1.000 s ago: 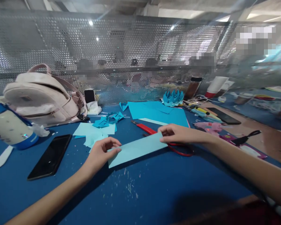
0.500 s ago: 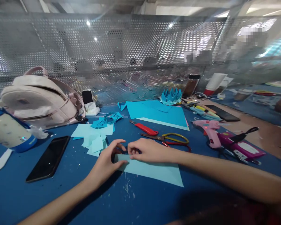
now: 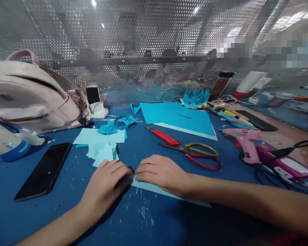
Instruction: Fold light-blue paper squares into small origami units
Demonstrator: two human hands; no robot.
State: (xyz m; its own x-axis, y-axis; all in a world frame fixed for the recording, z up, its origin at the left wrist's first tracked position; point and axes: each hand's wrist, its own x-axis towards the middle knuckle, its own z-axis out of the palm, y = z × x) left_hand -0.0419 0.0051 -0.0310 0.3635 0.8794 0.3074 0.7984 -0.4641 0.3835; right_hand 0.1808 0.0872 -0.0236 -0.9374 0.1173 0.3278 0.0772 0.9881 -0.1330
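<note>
A light blue strip of paper lies on the blue table, slanting down to the right, and looks narrow and folded lengthwise. At its left end my left hand is closed, fingers bent over the paper's tip and thumb tucked below. My right hand rests on the strip just beside it, fingers together and curled down onto the upper edge. The hands nearly touch. Beyond the right hand lie scissors with yellow and red handles and a red utility knife. Light blue paper pieces are heaped beyond my left hand.
Large blue sheets lie at the back beside a spiky folded-paper piece. A pink glue gun and purple device are at right. At left are a phone, a bottle and a backpack.
The paper was a wider sheet and now shows as a narrow strip. My left hand has closed over its end, and my right hand has flattened onto it. The view has tilted down.
</note>
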